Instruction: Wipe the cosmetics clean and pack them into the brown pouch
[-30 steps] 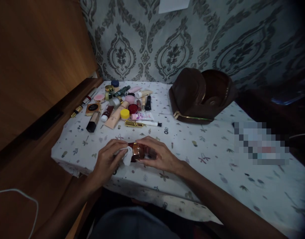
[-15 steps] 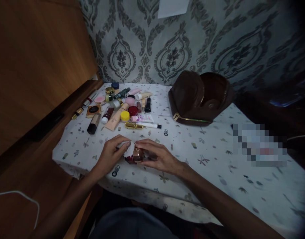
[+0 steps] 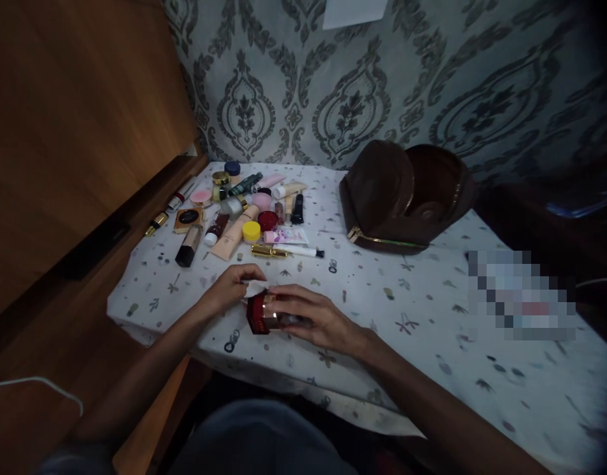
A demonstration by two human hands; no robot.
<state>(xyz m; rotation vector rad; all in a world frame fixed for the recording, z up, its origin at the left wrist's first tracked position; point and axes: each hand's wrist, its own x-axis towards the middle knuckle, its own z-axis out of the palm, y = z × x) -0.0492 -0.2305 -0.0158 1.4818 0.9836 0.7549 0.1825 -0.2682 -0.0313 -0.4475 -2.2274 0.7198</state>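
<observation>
Near the front edge of the table, my right hand (image 3: 316, 313) is closed around a dark red perfume bottle (image 3: 258, 315) with a shiny gold-coloured band. The bottle lies sideways, its red end facing left, and my fingers cover much of its right part. My left hand (image 3: 233, 285) pinches a white wipe (image 3: 255, 287) at the bottle's far upper side. Beyond my hands lie several cosmetics, among them a yellow-lidded jar (image 3: 251, 231), a beige tube (image 3: 235, 234), a gold lipstick tube (image 3: 268, 251) and a foundation bottle (image 3: 189, 246).
A brown cosmetic bag (image 3: 383, 198) stands unzipped at the back right. A blurred-out item (image 3: 524, 290) lies on the right of the patterned tablecloth (image 3: 363, 297). Wooden furniture (image 3: 86, 119) borders the left side, and the papered wall (image 3: 353, 112) the back.
My left hand and the wipe have shifted off the bottle's front to its far side, so more of the red end shows. The bottle has turned slightly in my right hand.
</observation>
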